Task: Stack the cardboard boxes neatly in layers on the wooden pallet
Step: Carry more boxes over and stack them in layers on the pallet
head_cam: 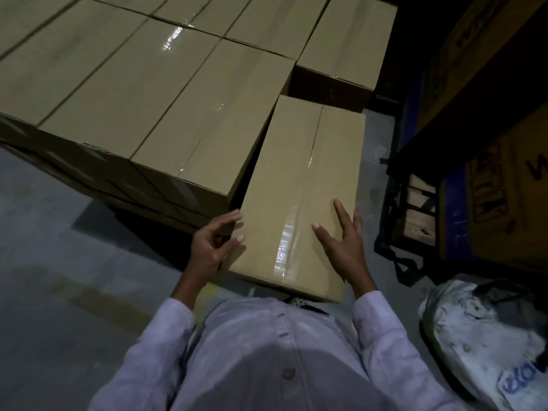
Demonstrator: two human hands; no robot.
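You stand on a grey concrete floor [53,232], dimly lit. To your right, a dark shelving rack [415,134] holds printed cartons [504,197]; a white sack [480,336], possibly plastic, lies below.

The left hand [211,247] is raised at mid-frame, palm turned inward, fingers [228,219] curled loosely with the thumb pointing forward. The right hand [341,241] lies flat, palm down, fingers [324,235] spread and stretched forward. Both forearms reach ahead from pale sleeves [166,330], elbows bent and tucked close beside the torso.
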